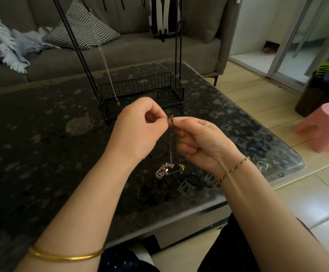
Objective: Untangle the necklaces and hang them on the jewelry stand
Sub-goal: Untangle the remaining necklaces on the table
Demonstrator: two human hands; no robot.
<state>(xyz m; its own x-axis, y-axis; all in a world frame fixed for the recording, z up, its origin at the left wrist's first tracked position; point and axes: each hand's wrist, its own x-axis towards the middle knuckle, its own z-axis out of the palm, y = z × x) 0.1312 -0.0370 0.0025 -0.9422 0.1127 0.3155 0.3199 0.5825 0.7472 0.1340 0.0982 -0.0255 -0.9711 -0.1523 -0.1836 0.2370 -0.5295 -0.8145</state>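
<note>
My left hand and my right hand meet above the table, both pinching a small gold pendant between thumb and fingertips. A thin chain drops from it to a tangled cluster of necklaces lying on the dark glass table. The black wire jewelry stand stands just beyond my hands, its basket base on the table and its tall rods rising out of view. One silver necklace hangs from the stand down into the basket.
A grey sofa with a checked cushion and a blue throw sits behind the table. A pink stool and a dark bin stand on the tiled floor at right, near the table's rounded corner.
</note>
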